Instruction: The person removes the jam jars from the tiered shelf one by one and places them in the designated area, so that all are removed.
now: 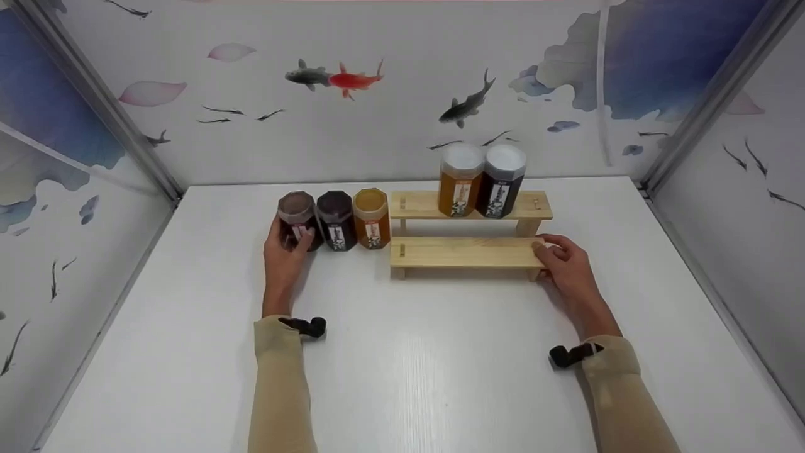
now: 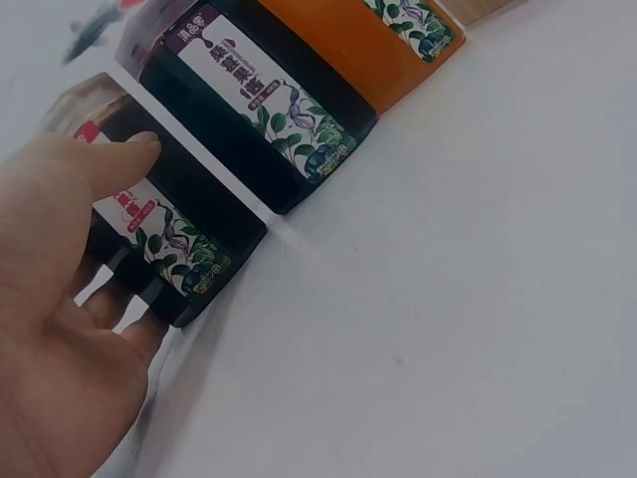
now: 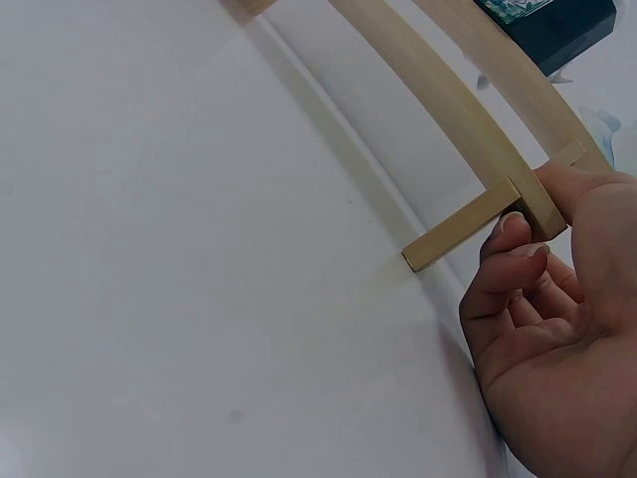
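My left hand (image 1: pixel 284 259) grips a dark jar (image 1: pixel 297 214) at the left end of a row, thumb across its label and fingers round the far side. Beside it stand another dark jar (image 1: pixel 337 221) and an amber jar (image 1: pixel 371 219). With my right hand (image 1: pixel 569 270) I pinch the right end of the wooden rack's lower shelf (image 1: pixel 465 253), thumb on top and fingers curled below. The rack's upper shelf (image 1: pixel 415 204) carries an amber jar (image 1: pixel 461 182) and a dark jar (image 1: pixel 501 182), both upright with pale lids. In the right wrist view, a rack leg (image 3: pixel 463 227) meets the white surface.
The rack and jars stand toward the back of a white table (image 1: pixel 402 365). Behind them rises a panel (image 1: pixel 390 145) painted with fish, and further panels close the left and right sides. The amber jar in the row stands close to the rack's left end.
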`<control>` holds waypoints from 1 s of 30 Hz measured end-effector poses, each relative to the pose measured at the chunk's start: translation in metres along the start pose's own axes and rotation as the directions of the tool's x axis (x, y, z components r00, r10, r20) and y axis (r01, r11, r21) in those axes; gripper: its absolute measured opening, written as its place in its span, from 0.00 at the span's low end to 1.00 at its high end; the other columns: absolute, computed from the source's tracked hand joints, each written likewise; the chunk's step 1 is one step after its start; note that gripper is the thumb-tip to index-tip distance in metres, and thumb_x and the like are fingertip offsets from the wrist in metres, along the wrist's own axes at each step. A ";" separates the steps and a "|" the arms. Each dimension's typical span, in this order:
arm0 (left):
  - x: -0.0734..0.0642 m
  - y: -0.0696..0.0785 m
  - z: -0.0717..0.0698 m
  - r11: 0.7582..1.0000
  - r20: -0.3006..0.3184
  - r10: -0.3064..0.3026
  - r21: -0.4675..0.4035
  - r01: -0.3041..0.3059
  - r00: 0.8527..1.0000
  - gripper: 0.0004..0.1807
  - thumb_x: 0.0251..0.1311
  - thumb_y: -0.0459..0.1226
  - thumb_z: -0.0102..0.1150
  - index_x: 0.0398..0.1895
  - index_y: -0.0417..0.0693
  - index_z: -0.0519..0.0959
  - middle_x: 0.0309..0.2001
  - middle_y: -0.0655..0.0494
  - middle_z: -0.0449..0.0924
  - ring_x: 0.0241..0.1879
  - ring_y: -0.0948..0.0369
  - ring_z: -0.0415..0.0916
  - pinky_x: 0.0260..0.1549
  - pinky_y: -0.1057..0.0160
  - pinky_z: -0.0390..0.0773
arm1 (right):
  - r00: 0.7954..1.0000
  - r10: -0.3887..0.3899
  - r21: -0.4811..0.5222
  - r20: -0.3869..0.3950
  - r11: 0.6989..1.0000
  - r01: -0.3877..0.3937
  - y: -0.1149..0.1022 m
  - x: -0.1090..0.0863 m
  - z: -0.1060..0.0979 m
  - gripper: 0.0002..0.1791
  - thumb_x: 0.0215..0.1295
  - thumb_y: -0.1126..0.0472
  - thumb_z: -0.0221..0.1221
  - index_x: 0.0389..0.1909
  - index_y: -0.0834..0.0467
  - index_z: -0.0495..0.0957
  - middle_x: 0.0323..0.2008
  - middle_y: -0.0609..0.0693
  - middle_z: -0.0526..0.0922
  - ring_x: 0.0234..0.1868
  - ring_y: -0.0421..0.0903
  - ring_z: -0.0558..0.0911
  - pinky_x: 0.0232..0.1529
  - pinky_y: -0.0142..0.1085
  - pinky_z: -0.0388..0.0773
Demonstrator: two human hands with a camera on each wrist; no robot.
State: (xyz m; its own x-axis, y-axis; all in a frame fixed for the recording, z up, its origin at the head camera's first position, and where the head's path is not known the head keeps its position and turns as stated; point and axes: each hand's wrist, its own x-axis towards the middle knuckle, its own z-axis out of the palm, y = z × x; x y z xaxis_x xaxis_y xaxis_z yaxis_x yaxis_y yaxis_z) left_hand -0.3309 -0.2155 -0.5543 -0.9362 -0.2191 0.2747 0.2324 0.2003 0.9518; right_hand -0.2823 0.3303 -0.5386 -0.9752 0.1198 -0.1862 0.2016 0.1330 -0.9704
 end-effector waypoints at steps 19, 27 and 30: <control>-0.002 0.001 0.001 0.997 0.109 -0.038 0.077 0.029 0.993 0.50 0.80 0.44 0.59 0.91 0.61 0.36 0.90 0.57 0.41 0.89 0.60 0.38 0.88 0.54 0.44 | 1.000 -0.027 0.027 -0.008 0.999 0.027 0.001 0.000 0.001 0.32 0.76 0.43 0.67 0.73 0.55 0.72 0.42 0.43 0.85 0.38 0.36 0.83 0.34 0.26 0.81; 0.001 0.033 0.012 0.991 -0.029 0.044 0.125 -0.040 0.999 0.65 0.70 0.53 0.70 0.89 0.64 0.27 0.90 0.59 0.30 0.89 0.56 0.35 0.87 0.47 0.46 | 1.000 -0.015 -0.028 -0.009 1.000 0.015 0.002 0.002 0.002 0.33 0.76 0.40 0.65 0.73 0.53 0.72 0.41 0.43 0.83 0.37 0.35 0.83 0.35 0.26 0.81; 0.002 0.051 0.020 0.990 -0.114 0.101 0.108 -0.089 0.988 0.64 0.68 0.54 0.71 0.90 0.64 0.31 0.90 0.60 0.32 0.89 0.57 0.36 0.86 0.44 0.49 | 1.000 -0.011 -0.017 -0.010 1.000 0.011 0.003 0.003 0.001 0.33 0.76 0.41 0.65 0.73 0.53 0.72 0.41 0.43 0.84 0.37 0.35 0.83 0.34 0.26 0.81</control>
State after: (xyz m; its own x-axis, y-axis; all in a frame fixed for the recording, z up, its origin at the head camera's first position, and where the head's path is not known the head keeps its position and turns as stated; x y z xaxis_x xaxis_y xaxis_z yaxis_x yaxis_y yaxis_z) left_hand -0.3258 -0.1866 -0.5083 -0.8715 -0.3055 0.3836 0.2850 0.3211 0.9031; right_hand -0.2845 0.3302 -0.5418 -0.9764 0.1283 -0.1735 0.1921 0.1507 -0.9697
